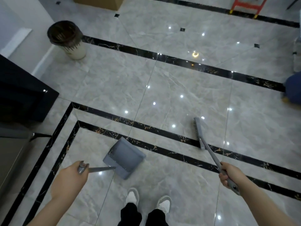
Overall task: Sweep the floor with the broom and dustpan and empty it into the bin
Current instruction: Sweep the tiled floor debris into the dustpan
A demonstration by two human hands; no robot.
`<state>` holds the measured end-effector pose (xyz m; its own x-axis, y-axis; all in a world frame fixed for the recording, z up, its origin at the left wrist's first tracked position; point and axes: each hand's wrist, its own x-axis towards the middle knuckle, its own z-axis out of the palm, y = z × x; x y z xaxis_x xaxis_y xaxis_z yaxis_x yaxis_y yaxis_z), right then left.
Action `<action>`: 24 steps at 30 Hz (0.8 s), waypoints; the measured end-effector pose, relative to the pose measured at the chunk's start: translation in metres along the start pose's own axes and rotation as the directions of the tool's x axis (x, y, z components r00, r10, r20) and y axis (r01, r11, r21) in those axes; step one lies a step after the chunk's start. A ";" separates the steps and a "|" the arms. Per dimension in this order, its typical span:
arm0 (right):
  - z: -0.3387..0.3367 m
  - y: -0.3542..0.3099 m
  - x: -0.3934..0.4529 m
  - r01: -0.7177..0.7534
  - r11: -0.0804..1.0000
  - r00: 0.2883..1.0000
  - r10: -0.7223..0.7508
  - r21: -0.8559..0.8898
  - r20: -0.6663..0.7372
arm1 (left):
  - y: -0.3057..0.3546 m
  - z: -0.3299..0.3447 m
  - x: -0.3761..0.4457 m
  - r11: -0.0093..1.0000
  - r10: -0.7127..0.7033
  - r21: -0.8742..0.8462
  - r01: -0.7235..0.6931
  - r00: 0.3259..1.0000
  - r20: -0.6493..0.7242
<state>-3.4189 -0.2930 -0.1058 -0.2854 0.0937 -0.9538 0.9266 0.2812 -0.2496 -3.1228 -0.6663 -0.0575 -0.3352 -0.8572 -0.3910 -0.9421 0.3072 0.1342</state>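
Nearest, two white shoes and black trouser legs stand on pale grey marbled tiles, polished enough to throw back a scatter of ceiling lights. The left hand is wrapped closed around the top of a grey handle, and that handle runs to the dustpan, which sits on the floor just ahead of the feet, a little to the left, tilted with its comb-edged mouth turned up and away. The right hand is closed around the grey shaft of the broom, held out to the right; the shaft slants forward and down to the narrow brush head, whose far end lies over a black veined border strip in the floor. Broom head and dustpan are well apart.

Those black strips, flecked with gold, run in pairs across the room and turn a corner at the left, beside a dark cabinet. Further off, near the white wall on the left, stands the bin, a cream cylinder with a dark liner folded over its rim, just beside another black strip. Beyond it, a cardboard box sits at the far edge. To the far right are the orange-red legs of a stool, and a blue shape at the right margin that I cannot make out.
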 end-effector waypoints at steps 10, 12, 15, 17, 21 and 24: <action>0.107 -0.012 -0.003 -0.007 0.886 0.993 0.061 -0.463 0.101 | -0.020 0.001 0.029 1.000 -0.018 0.025 0.018 1.000 0.010; 0.136 -0.006 -0.012 0.012 0.848 0.989 0.067 -0.529 0.131 | -0.019 0.000 0.031 0.998 -0.037 0.051 0.036 0.999 0.011; 0.167 -0.002 -0.024 0.049 0.795 0.976 0.091 -0.604 0.198 | -0.011 -0.001 0.036 0.999 -0.024 0.043 0.023 0.999 0.023; 0.182 -0.003 -0.031 0.060 0.773 0.963 0.123 -0.632 0.241 | -0.013 -0.003 0.041 1.000 -0.018 0.023 0.018 1.000 0.008; 0.203 0.001 -0.044 0.072 0.717 0.935 0.193 -0.694 0.297 | -0.018 -0.002 0.043 1.000 0.018 0.020 -0.017 1.000 -0.019; 0.209 -0.004 -0.050 0.108 0.657 0.925 0.209 -0.746 0.317 | -0.019 0.001 0.040 0.999 0.040 0.000 -0.040 0.999 -0.016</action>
<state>-3.3566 -0.4988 -0.0918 0.0068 -0.1575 -0.9875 0.3957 0.9073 -0.1420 -3.1181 -0.7062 -0.0762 -0.3723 -0.8510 -0.3705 -0.9281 0.3409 0.1495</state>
